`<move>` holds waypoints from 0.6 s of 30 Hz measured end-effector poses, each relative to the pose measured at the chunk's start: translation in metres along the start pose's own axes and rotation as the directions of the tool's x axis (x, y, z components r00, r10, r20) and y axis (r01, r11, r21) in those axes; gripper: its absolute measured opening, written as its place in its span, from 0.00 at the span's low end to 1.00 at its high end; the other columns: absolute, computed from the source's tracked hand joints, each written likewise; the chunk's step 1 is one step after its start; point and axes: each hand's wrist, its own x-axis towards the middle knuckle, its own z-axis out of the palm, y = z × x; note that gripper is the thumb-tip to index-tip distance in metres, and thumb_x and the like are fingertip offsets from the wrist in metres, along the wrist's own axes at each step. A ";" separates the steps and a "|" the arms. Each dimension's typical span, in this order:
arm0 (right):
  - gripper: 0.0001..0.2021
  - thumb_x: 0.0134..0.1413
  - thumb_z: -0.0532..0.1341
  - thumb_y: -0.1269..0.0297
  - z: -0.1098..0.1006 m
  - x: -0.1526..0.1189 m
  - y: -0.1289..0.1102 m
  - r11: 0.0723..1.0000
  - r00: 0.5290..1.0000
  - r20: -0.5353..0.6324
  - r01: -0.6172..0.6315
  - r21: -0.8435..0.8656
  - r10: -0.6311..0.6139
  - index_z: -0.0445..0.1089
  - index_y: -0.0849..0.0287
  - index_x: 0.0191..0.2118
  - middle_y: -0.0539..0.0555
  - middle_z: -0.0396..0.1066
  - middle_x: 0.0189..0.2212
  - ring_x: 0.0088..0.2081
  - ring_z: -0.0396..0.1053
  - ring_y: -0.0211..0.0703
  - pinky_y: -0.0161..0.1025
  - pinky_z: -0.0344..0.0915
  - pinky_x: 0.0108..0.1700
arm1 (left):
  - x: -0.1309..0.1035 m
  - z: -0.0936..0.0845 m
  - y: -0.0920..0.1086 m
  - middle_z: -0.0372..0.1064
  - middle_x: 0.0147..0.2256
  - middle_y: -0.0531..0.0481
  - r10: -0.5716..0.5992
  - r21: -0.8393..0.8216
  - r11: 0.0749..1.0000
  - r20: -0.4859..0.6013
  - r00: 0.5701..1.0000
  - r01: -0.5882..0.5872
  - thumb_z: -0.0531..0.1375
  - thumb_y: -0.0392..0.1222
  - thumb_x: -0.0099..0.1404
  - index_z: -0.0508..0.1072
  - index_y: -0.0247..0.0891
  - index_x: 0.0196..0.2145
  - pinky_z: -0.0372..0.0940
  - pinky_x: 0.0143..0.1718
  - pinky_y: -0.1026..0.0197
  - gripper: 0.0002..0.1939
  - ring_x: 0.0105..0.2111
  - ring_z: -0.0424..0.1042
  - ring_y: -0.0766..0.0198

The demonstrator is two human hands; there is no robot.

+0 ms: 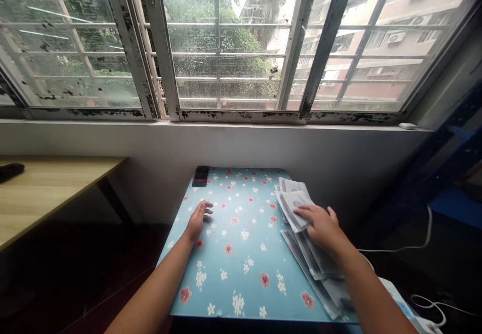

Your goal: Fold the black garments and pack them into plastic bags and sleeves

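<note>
Clock-face over the floral table, 12 at the window. I see the packets, greyish with flat sheets inside, piled untidily from 2 to 4 o'clock along the right edge. My right hand is at 3, fingers spread over the upper packets, fingertips touching the top one, thumb raised apart from the fingers; not clamped. Top packet has a dark printed mark, too small for me to read. My left hand is at 10, near the left edge, fingers loosely curled, thumb and fingers apart. Dark item at 11, far corner, pixelated, any label unreadable. White cable off the table, out at 3.
</note>
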 end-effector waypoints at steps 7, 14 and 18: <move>0.31 0.53 0.54 0.69 -0.005 -0.060 -0.002 0.992 0.999 0.002 0.043 0.123 -0.043 0.68 0.45 0.63 0.54 0.65 0.65 0.64 0.63 0.59 0.72 0.45 0.68 | -0.001 -0.002 0.001 0.71 0.49 0.42 -0.002 0.052 0.999 0.002 1.000 0.001 0.49 0.68 0.72 0.76 0.39 0.45 0.68 0.42 0.58 0.30 0.43 0.71 0.57; 0.20 0.61 0.57 0.53 0.016 -0.120 0.016 0.989 0.969 -0.245 0.010 0.149 0.027 0.74 0.49 0.56 0.57 0.69 0.59 0.60 0.66 0.61 0.57 0.65 0.59 | -0.003 0.000 0.003 0.72 0.44 0.44 0.005 0.138 0.990 0.045 0.999 -0.011 0.50 0.67 0.72 0.77 0.39 0.42 0.67 0.42 0.58 0.29 0.41 0.72 0.57; 0.26 0.60 0.60 0.46 0.038 -0.153 0.023 0.997 0.967 -0.253 0.029 0.077 -0.009 0.68 0.47 0.62 0.57 0.64 0.64 0.63 0.63 0.64 0.59 0.65 0.59 | -0.005 0.002 0.007 0.73 0.41 0.44 0.003 0.177 0.984 0.066 0.998 -0.015 0.50 0.67 0.72 0.78 0.40 0.40 0.67 0.43 0.56 0.29 0.41 0.72 0.55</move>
